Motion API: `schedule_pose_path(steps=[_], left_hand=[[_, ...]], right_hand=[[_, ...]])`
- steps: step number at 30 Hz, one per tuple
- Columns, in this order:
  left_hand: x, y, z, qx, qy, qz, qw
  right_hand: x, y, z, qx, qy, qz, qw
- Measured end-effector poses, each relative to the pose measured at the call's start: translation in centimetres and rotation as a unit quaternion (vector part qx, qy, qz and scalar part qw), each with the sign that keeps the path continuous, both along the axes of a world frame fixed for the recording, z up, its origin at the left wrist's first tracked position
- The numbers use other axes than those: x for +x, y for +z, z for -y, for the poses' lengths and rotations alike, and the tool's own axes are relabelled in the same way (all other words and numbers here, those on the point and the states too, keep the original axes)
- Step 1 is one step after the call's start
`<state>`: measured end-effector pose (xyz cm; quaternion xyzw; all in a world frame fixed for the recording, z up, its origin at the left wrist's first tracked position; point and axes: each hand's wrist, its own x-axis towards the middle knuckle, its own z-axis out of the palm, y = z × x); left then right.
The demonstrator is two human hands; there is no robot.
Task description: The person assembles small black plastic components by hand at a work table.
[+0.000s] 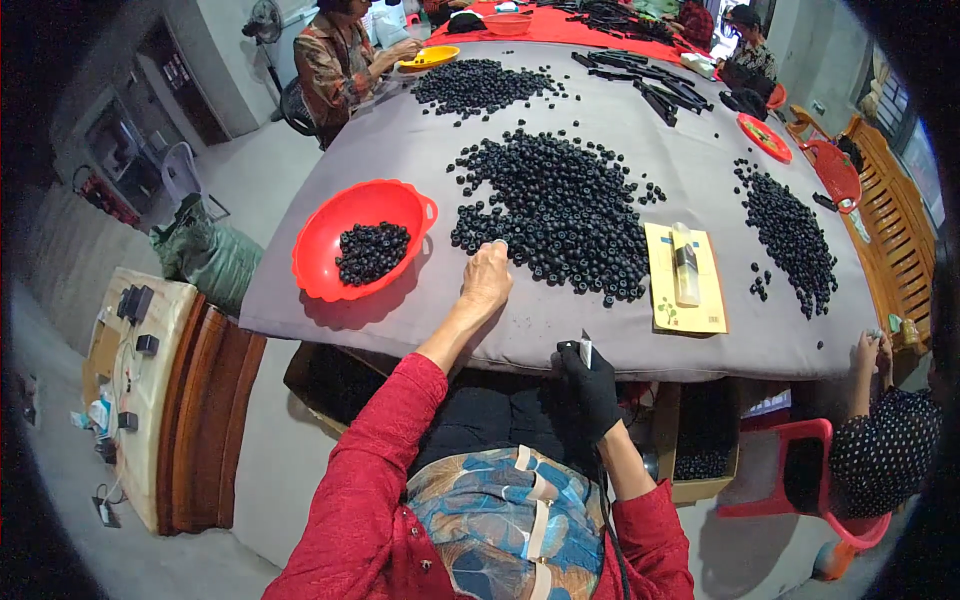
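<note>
Head view shows the left hand (487, 277) near the centre of the frame, at the lower left edge of a big pile of small black pieces (560, 210). Its fingers are bent and rather close together, with the tips just beside the pieces; whether one is pinched between them, I cannot tell. Right hand (592, 388), in a black glove, is closed around a small knife-like tool (586, 347), its pale pointed blade standing up, near the front table edge at lower centre. By my judgement, the step in hand is picking up single pieces from this pile; the next move calls for a sure pinch on one piece, and for keeping the blade away from the bare fingers. Left of the pile, a red bowl (318, 245) holds a smaller heap of black pieces, and to the right a yellow card (707, 312) lies on the grey table cover (370, 150). Farther out, another pile (790, 235) spreads at right, while at upper left a co-worker (335, 75) reaches to a yellow bowl (430, 57).
</note>
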<state>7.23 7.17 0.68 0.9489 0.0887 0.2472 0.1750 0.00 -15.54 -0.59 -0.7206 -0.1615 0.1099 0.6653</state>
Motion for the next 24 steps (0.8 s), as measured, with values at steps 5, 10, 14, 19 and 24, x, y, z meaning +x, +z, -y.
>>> schedule_pose_path(steps=[5,10,14,19,24], left_hand=[[-0.2,0.4,0.1,-0.022,-0.010,-0.031,0.999],[-0.7,1.1,0.6,-0.033,-0.004,-0.020,0.999],[-0.6,0.7,0.1,-0.034,-0.014,-0.016,0.999],[-2.0,1.0,-0.3,-0.041,-0.080,0.059,0.994],[-9.3,3.3,5.5,-0.508,-0.202,-0.045,0.836]], right_hand=[[0.1,-1.8,-0.2,0.025,-0.008,0.018,1.000],[-0.6,1.5,-0.3,-0.005,0.002,-0.044,0.999],[-0.5,1.0,-0.5,-0.086,0.008,0.172,0.981],[-0.1,0.0,-0.4,-0.051,0.005,0.004,0.999],[-0.7,3.1,-0.3,-0.030,-0.015,-0.038,0.999]])
